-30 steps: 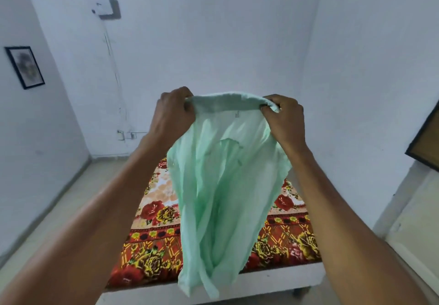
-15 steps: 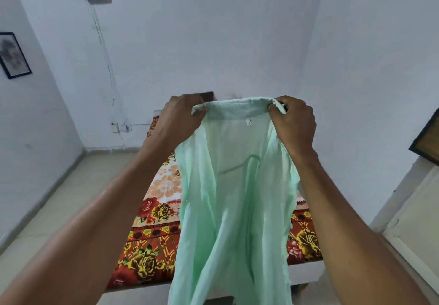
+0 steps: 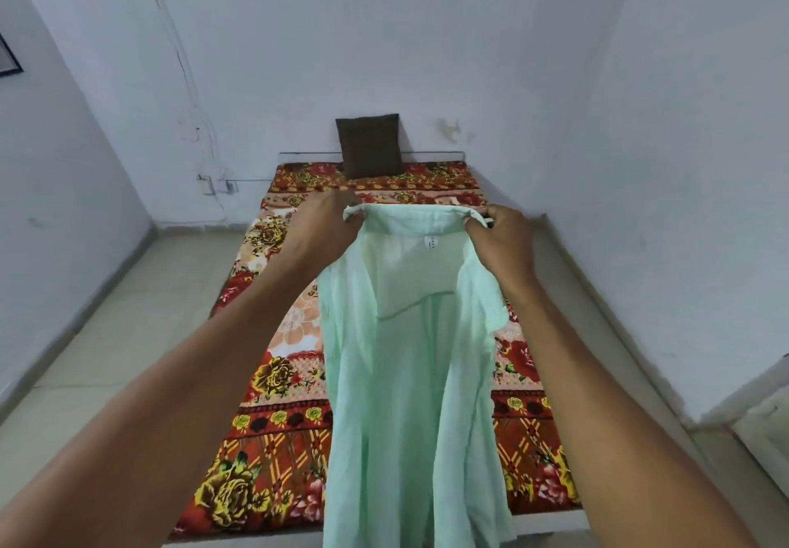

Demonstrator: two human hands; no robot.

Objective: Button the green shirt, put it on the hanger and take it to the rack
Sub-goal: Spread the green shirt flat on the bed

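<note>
A: Since half a second ago the view has tipped down: the whole bed (image 3: 294,334) with its floral cover now shows, and a dark brown pillow (image 3: 369,145) stands against the far wall, where before only the near half of the bed was seen. The hands sit lower in the picture and the green shirt (image 3: 410,377) hangs over the bed rather than in front of the wall.

B: And the grip?

A: As before. The left hand (image 3: 325,223) pinches the left end of the collar, fingers curled on the cloth; the right hand (image 3: 501,240) pinches the right end. The collar is stretched level between them, inner side toward the camera, a small label showing under it. The front hangs open, unbuttoned.

B: Where does the hem go?

A: Below the bottom edge of the picture, so I cannot tell where it ends.

B: Room around it?

A: Bare tiled floor (image 3: 106,334) lies left of the bed. On the right the bed runs just beside the wall.
</note>
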